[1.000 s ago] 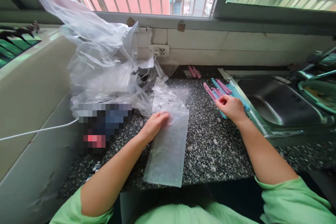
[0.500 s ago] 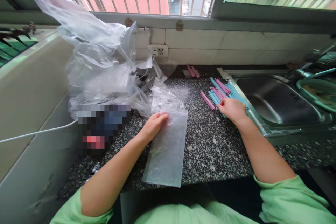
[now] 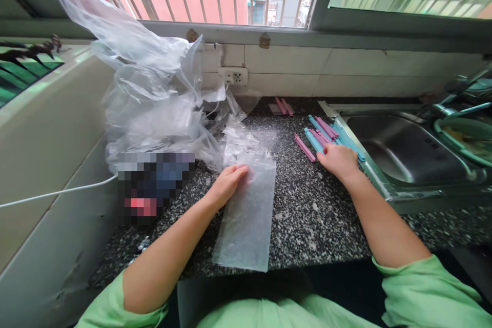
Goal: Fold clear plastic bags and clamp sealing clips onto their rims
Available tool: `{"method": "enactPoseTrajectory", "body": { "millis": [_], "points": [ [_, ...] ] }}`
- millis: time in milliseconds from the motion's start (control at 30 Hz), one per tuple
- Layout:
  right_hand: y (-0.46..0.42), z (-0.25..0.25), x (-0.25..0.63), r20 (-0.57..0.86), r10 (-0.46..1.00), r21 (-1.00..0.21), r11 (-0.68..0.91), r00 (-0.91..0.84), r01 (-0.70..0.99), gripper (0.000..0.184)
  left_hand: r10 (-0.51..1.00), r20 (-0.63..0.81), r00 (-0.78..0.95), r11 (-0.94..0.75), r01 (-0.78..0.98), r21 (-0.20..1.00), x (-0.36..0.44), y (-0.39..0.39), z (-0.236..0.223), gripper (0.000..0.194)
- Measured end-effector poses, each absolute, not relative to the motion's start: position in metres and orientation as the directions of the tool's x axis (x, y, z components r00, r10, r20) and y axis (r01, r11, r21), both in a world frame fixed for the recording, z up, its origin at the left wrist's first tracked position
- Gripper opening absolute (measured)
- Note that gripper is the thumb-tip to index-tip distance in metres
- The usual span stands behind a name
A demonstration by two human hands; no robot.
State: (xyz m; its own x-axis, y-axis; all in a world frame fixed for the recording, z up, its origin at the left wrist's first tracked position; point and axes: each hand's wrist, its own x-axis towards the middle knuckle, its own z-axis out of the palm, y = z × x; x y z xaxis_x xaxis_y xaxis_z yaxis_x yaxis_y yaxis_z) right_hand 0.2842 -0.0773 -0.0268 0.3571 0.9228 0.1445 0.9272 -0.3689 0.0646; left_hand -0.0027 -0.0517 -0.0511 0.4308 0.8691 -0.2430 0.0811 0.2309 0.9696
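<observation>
My left hand (image 3: 230, 180) pinches the upper left edge of a clear flat zip bag (image 3: 248, 225), thumb on top. The bag lies on the counter, its bottom end at the front edge. At the right, my right hand (image 3: 340, 160) is closed at the near end of a blue bag clip (image 3: 314, 140); its fingertips are partly hidden. Several pink and blue stick-shaped clips lie in a loose pile beside and behind that hand. One pink clip (image 3: 305, 148) lies apart, left of the pile. Two pink clips (image 3: 284, 106) rest farther back on a small clear packet.
A heap of crumpled clear plastic bags (image 3: 154, 97) stands at the left, reaching the zip bag's top. A blurred-out dark object (image 3: 157, 184) with a white cable lies before it. A steel sink (image 3: 403, 148) is at the right. A wall socket (image 3: 234, 77) is behind.
My right hand has shifted slightly left at the clip pile, its fingers still closed. My left hand keeps its hold on the zip bag. The whole view has shifted a little.
</observation>
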Motion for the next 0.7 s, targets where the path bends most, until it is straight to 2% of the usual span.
{"method": "enactPoseTrajectory", "body": {
  "millis": [167,300,500,700],
  "points": [
    [-0.086,-0.023,0.272,0.346,0.912,-0.066,-0.213,0.222,0.975,0.023,0.864,-0.26,0.431,0.255,0.07,0.964,-0.002,-0.052,-0.051,0.03],
    [-0.095,-0.023,0.25,0.449,0.893,-0.083,-0.004,0.04,0.997,0.02,0.864,-0.269,0.425,0.269,0.063,0.961,-0.001,-0.052,-0.052,0.029],
    [-0.107,-0.031,0.22,0.468,0.845,-0.069,0.326,-0.258,0.943,0.019,0.871,-0.251,0.422,0.248,0.061,0.967,0.001,-0.053,-0.056,0.026],
    [-0.109,-0.039,0.207,0.453,0.793,-0.009,0.46,-0.407,0.888,0.017,0.856,-0.254,0.45,0.257,0.055,0.965,0.002,-0.054,-0.056,0.023]
  ]
}}
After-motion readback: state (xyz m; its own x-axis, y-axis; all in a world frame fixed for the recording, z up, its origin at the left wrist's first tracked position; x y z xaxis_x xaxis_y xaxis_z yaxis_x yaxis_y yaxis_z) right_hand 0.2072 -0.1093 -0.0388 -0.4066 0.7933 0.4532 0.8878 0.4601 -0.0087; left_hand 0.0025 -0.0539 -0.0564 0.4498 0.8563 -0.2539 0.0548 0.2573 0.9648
